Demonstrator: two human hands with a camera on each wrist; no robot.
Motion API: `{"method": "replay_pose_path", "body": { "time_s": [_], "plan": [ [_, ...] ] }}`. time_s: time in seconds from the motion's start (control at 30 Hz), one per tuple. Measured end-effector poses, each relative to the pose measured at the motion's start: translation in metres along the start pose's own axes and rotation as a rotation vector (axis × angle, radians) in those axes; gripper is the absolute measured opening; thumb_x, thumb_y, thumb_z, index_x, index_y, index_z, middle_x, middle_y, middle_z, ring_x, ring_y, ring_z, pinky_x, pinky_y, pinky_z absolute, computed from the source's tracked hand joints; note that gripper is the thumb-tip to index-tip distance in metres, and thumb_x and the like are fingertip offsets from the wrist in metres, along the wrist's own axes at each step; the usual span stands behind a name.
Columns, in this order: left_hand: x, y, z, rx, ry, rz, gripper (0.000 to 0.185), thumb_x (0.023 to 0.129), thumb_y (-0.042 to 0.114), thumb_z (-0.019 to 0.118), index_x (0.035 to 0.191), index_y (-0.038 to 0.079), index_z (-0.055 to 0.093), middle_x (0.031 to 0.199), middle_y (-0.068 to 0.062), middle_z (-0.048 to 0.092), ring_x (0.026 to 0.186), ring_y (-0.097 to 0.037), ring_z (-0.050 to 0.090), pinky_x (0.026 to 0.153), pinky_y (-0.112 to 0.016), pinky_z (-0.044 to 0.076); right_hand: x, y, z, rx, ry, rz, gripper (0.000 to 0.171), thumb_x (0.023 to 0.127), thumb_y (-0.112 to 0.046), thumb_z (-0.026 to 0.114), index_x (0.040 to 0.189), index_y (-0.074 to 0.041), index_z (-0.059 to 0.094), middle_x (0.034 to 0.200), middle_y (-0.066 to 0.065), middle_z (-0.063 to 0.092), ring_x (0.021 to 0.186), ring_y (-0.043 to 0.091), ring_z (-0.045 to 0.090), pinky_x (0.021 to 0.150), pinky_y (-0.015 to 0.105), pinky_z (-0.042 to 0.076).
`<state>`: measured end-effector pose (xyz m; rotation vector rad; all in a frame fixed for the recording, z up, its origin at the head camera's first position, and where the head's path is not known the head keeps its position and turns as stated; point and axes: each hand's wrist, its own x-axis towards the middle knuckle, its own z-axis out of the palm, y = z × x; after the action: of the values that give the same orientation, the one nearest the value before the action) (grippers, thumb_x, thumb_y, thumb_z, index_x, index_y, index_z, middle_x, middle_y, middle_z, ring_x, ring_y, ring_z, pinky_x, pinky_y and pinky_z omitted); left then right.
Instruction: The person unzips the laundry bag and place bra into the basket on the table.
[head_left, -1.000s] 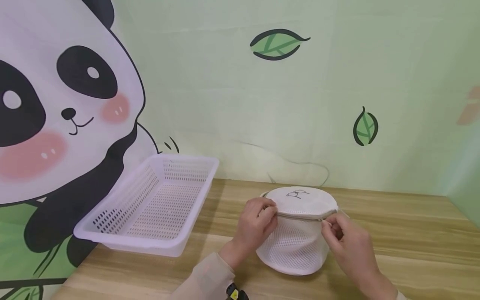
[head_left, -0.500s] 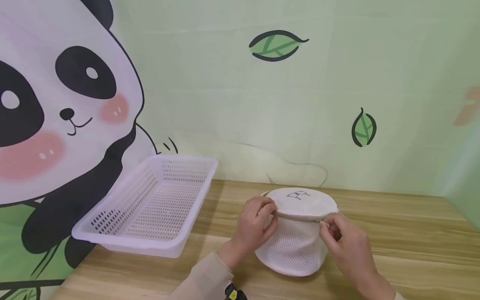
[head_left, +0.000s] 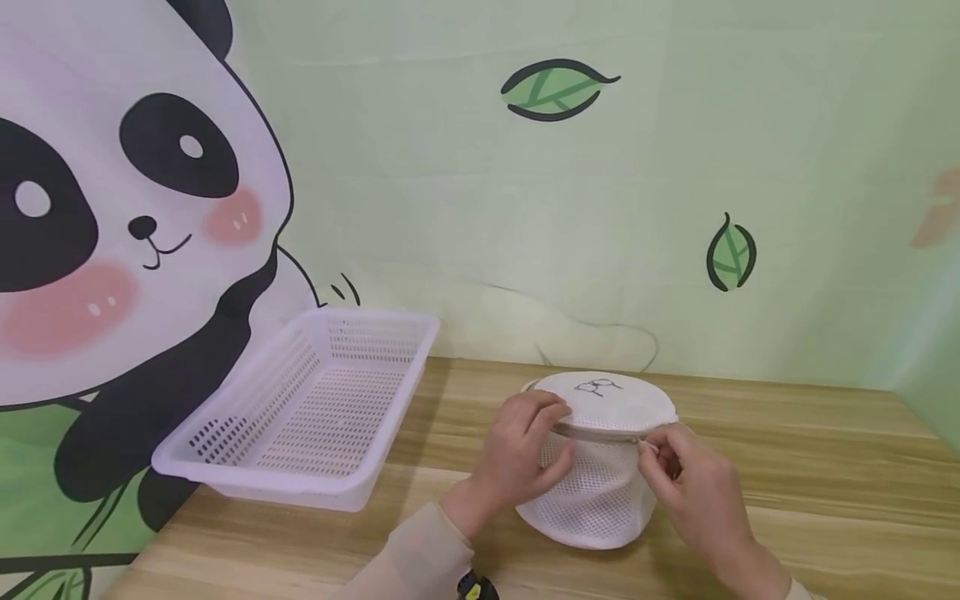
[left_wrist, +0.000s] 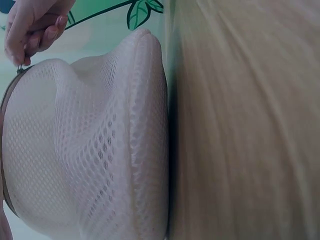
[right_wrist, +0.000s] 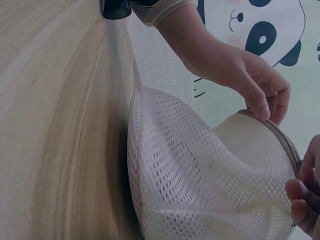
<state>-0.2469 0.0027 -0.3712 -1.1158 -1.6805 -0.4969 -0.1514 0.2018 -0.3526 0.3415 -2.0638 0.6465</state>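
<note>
Mesh (head_left: 592,492) of a round white laundry bag fills the middle of our head view; the bag stands on the bench (head_left: 810,475), near its front edge, and its side wall sags inward in a fold. We see a flat fabric lid (head_left: 611,400) on top, bearing a small dark line drawing, and a zipper seam (head_left: 600,433) running round just beneath that lid.

Our left hand (head_left: 521,454) curls over the bag's left rim: the thumb presses into the mesh wall and the fingers (right_wrist: 265,107) hook over the zipper edge, so the hand grips the rim. Our right hand (head_left: 693,479) meets the bag at its right side, with fingertips (left_wrist: 22,50) drawn together in a pinch on the small metal zipper pull (left_wrist: 20,68) at the seam.

Left of the bag, well apart from it, we note a white perforated plastic basket (head_left: 225,454) lying at an angle, its near end overhanging the bench edge. Behind stands a pale green backdrop (head_left: 450,208) printed with a panda (head_left: 112,208) and green leaves (head_left: 555,87). A beige sleeve (head_left: 412,558) covers the left forearm.
</note>
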Motion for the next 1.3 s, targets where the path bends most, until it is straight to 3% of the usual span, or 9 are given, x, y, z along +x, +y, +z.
{"method": "replay_pose_path", "body": {
  "time_s": [0.37, 0.63, 0.93, 1.3],
  "plan": [
    [0.01, 0.012, -0.003, -0.001, 0.023, 0.073, 0.041, 0.07, 0.022, 0.075, 0.103, 0.006, 0.059, 0.103, -0.008, 0.062, 0.094, -0.02, 0.062, 0.089, -0.029, 0.052, -0.003, -0.001, 0.001, 0.017, -0.029, -0.015, 0.02, 0.071, 0.005, 0.069, 0.073, -0.01, 0.058, 0.061, -0.01, 0.048, 0.057, -0.008, 0.039, 0.048, 0.008, 0.035],
    [0.013, 0.02, -0.002, 0.023, 0.015, 0.065, 0.039, 0.073, 0.029, 0.08, 0.102, 0.009, 0.061, 0.107, -0.007, 0.061, 0.097, -0.019, 0.061, 0.089, -0.028, 0.051, -0.003, -0.004, 0.002, 0.041, -0.031, -0.035, 0.02, 0.072, 0.005, 0.068, 0.073, -0.011, 0.057, 0.061, -0.011, 0.046, 0.058, -0.007, 0.039, 0.049, 0.008, 0.035],
    [0.013, 0.021, -0.001, -0.014, 0.02, 0.049, 0.036, 0.078, 0.031, 0.077, 0.106, 0.012, 0.066, 0.109, -0.005, 0.064, 0.102, -0.019, 0.062, 0.092, -0.028, 0.05, -0.004, -0.01, 0.003, 0.031, -0.041, -0.052, 0.019, 0.071, 0.003, 0.069, 0.073, -0.012, 0.058, 0.061, -0.011, 0.048, 0.058, -0.007, 0.04, 0.049, 0.007, 0.035],
    [0.007, 0.02, 0.001, -0.019, 0.004, 0.027, 0.025, 0.077, 0.029, 0.077, 0.096, 0.015, 0.068, 0.102, -0.002, 0.063, 0.096, -0.016, 0.062, 0.088, -0.026, 0.051, -0.007, -0.012, 0.003, 0.073, -0.095, -0.081, 0.02, 0.07, 0.003, 0.071, 0.076, -0.013, 0.061, 0.064, -0.014, 0.051, 0.062, -0.007, 0.042, 0.053, 0.006, 0.037]
  ]
}}
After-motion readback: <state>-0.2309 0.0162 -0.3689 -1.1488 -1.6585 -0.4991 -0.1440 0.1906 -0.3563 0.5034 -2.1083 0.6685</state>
